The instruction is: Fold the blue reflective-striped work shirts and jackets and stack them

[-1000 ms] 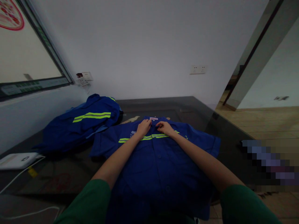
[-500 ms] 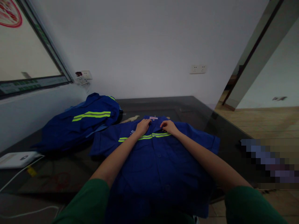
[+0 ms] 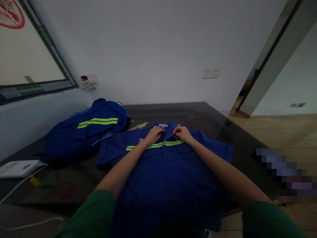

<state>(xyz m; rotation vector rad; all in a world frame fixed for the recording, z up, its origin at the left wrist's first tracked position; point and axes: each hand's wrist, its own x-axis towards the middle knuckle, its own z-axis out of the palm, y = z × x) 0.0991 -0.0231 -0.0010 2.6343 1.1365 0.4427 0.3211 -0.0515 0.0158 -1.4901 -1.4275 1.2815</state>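
A dark blue short-sleeved work shirt (image 3: 148, 172) lies spread front up, its collar away from me and a yellow-green reflective band across the chest. At the left side of the collar opening, my left hand (image 3: 154, 135) is closed on the cloth with bent fingers. My right hand (image 3: 182, 134) pinches the edge of the collar on the other side, thumb and forefinger together. A small white label (image 3: 163, 125) shows inside the neck between the hands. The lower part of the shirt hangs over the near table edge.
More blue garments with reflective bands (image 3: 97, 123) lie heaped at the left on the dark table (image 3: 198, 110). A white device (image 3: 18, 168) with a cable sits at the left edge. Wall sockets (image 3: 210, 73) are behind, and a blurred patch (image 3: 284, 170) is at the right.
Both hands have shifted slightly to the right at the collar. The left fingers now reach further over the neck opening; the shirt lies nearly the same.
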